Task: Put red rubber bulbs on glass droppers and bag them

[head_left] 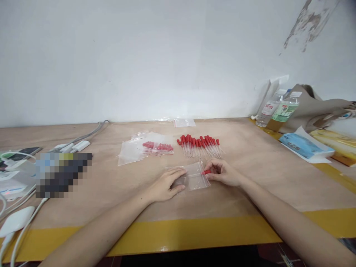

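A clear zip bag (pixel 195 177) lies in front of me with its red-lined mouth towards the right. My left hand (pixel 167 184) steadies the bag's left end, fingers and thumb curved around it with a gap between them. At the mouth, my right hand (pixel 221 172) pinches a dropper by its red rubber bulb (pixel 206 172); the dropper's clear stem appears to lie inside the bag. Just beyond the hands is a spread of loose red-bulbed droppers (pixel 198 144), bulbs pointing away from me. Left of them, filled bags with red bulbs (pixel 164 147) rest against flat clear bags (pixel 130 151).
Another clear bag (pixel 184 122) lies by the wall. Cables (pixel 94 129), white chargers (pixel 18 221) and a pixelated dark item (pixel 62 176) occupy the left. Bottles (pixel 283 109) and a blue tissue pack (pixel 306 145) stand or lie at the right. Yellow tape (pixel 172 233) runs along the front edge.
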`<state>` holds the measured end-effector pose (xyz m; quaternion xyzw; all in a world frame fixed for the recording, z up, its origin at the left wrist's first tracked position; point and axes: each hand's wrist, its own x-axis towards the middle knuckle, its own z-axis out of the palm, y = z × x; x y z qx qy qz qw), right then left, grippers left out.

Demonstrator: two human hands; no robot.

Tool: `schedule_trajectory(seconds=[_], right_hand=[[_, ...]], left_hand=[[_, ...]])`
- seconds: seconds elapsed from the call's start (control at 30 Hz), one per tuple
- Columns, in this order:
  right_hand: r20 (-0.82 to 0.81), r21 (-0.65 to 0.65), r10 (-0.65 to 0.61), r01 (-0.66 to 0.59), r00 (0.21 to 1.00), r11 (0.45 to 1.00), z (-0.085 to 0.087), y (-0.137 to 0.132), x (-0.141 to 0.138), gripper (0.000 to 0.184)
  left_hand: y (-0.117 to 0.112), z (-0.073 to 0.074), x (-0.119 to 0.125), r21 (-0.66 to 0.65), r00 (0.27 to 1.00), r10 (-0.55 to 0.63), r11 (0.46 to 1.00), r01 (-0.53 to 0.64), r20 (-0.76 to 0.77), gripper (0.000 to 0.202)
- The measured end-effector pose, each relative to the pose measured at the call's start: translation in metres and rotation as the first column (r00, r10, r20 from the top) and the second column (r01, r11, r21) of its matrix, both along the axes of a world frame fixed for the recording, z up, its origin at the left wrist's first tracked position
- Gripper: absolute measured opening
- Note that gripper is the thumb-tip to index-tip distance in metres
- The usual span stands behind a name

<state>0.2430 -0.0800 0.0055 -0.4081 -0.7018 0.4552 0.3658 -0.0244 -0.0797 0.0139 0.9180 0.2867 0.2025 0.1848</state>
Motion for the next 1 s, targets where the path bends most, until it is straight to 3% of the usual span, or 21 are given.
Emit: schedule_trajectory(seconds=[0.1, 0.2, 0.33, 0.47, 0.53, 0.63, 0.77, 0.93, 1.0], right_hand=[[-0.107, 0.026, 0.038, -0.036, 0.993, 0.999, -0.003, 0.0, -0.009, 0.025], [-0.205, -0.09, 0.079, -0.1, 0.976, 0.991, -0.004, -0.002, -0.017, 0.028], [-0.212, -0.23, 0.068, -0.117, 0.975, 0.966, -0.006, -0.003, -0.019, 0.032], [-0.179, -0.238, 0.048, -0.091, 0.983, 0.967, -0.008, 0.005, -0.01, 0.031], [-0.148, -0.193, 0.077, -0.106, 0.986, 0.975, -0.006, 0.009, -0.006, 0.03], [-0.006, -0.007, 0.143, -0.143, 0.99, 0.99, -0.001, 0.01, -0.004, 0.028], [0.238, 0.223, 0.16, -0.215, 0.958, 0.951, 0.001, 0.008, -0.008, 0.023], [0.307, 0.306, -0.051, -0.048, 0.95, 0.951, -0.005, 0.01, -0.003, 0.028], [0.285, 0.236, -0.024, -0.046, 0.958, 0.971, -0.004, 0.011, 0.003, 0.029]], left_hand=[[0.0, -0.001, 0.0, 0.008, 1.0, -0.014, 1.0, 0.014, 0.001, 0.048], [0.0, -0.002, 0.001, 0.005, 1.0, -0.016, 1.0, 0.016, 0.005, 0.048], [0.001, 0.002, 0.001, -0.019, 1.0, -0.021, 1.0, 0.022, 0.014, 0.047], [0.007, 0.007, -0.009, -0.077, 0.999, -0.042, 0.996, 0.042, -0.003, 0.047], [0.01, 0.007, -0.016, -0.098, 0.998, -0.056, 0.994, 0.054, -0.013, 0.046], [0.014, 0.004, -0.021, -0.101, 0.998, -0.06, 0.993, 0.057, -0.019, 0.045], [0.015, 0.001, -0.02, -0.104, 0.998, -0.061, 0.993, 0.059, -0.021, 0.043], [0.013, 0.001, -0.019, -0.132, 0.999, -0.048, 0.99, 0.044, -0.025, 0.037], [0.013, 0.001, -0.019, -0.139, 0.999, -0.047, 0.989, 0.043, -0.023, 0.036]])
